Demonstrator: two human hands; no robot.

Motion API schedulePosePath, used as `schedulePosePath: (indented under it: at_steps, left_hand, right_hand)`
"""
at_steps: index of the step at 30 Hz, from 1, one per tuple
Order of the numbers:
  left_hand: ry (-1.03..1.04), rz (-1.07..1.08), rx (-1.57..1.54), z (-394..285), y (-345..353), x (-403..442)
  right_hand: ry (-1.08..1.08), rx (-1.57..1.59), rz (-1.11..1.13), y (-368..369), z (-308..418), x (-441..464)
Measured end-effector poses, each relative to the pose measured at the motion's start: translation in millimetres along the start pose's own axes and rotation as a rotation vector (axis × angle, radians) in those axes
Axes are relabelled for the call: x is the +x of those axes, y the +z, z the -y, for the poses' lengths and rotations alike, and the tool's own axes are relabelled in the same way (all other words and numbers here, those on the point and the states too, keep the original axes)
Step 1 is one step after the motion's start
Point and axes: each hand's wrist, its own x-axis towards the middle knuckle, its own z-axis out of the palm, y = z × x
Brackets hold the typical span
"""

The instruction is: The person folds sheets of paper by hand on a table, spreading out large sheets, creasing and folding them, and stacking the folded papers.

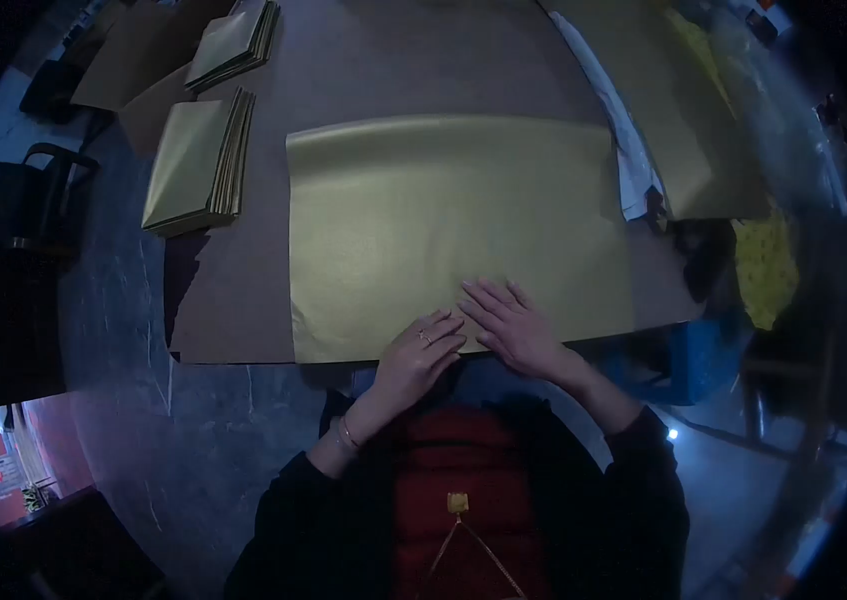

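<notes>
lying on the desk (423,70), the gold sheet (453,215) fills the middle, its near edge at six o'clock by both hands. it looks light and thin, springy rather than limp, with a smooth face that may slide and probably creases easily; the corners at eight and ten seem the safest holds. at five, the right hand (515,328) rests on it, fingers spread; just past six, the left hand (416,358) has fingers close together, slightly bent, and i cannot tell whether they pinch the edge. outward, a gold stack (183,160) sits at ten, a white strip (611,120) at two.
</notes>
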Motion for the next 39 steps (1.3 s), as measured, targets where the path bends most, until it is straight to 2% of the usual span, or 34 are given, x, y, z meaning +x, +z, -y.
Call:
schedulePosePath:
  at_steps: [1, 2, 9, 14, 16, 17, 19, 20, 21, 23, 25, 26, 27, 29, 30, 39]
  left_hand:
    - [-0.012, 0.015, -0.019, 0.4, -0.8, -0.1]
    - [-0.013, 0.009, -0.017, -0.5, -2.4, 0.9]
    - [-0.031, 0.072, -0.043, -1.8, -7.6, 4.7]
    - [-0.022, 0.103, -0.027, 0.4, -14.6, 18.1]
    - [-0.133, 0.342, -0.119, 2.0, -23.1, 31.8]
    - [-0.129, 0.329, -0.111, 7.5, -21.9, 39.9]
    - [0.018, 0.336, -0.105, 19.7, -20.3, 61.2]
    - [0.012, 0.332, -0.112, 24.0, -25.6, 73.1]
    - [0.013, 0.326, -0.107, 32.2, -23.9, 87.0]
    - [-0.034, 0.257, 0.265, 57.0, -8.5, 118.0]
    - [0.004, 0.04, 0.288, 77.9, -5.0, 146.3]
    - [-0.168, 0.183, 0.323, 81.2, -5.4, 162.0]
    - [-0.163, 0.179, 0.325, 90.3, -1.6, 170.1]
    - [0.024, -0.122, 0.474, 114.5, 10.4, 179.1]
    - [-0.076, 0.004, 0.43, 113.7, 4.2, 185.2]
    - [-0.229, -0.154, 0.434, 151.0, -8.4, 197.4]
  right_hand:
    - [-0.011, -0.112, 0.029, -1.2, -2.2, 5.5]
    - [0.015, -0.038, 0.022, -6.4, -7.6, 11.6]
    - [0.166, -0.149, -0.099, -9.0, -71.3, 87.7]
    - [0.261, -0.116, -0.168, -16.7, -97.4, 127.2]
    - [0.264, -0.124, -0.186, -14.8, -102.7, 135.1]
    - [0.276, -0.125, -0.194, -14.0, -105.8, 138.4]
    - [0.255, -0.106, -0.211, -17.6, -104.1, 141.4]
    - [0.259, -0.126, -0.213, -16.1, -105.2, 142.0]
    - [0.265, -0.146, -0.214, -13.6, -106.2, 142.0]
    - [0.262, -0.169, -0.205, -12.1, -108.6, 143.9]
    - [0.282, -0.135, -0.192, -10.8, -109.4, 143.2]
    - [0.251, -0.15, -0.22, -9.8, -110.7, 141.5]
    - [0.249, -0.155, -0.225, -11.1, -110.9, 141.6]
    - [0.278, -0.123, -0.193, -13.8, -106.3, 143.0]
    - [0.278, -0.126, -0.193, -14.8, -105.2, 141.8]
    - [0.249, -0.122, -0.246, -11.3, -107.7, 140.8]
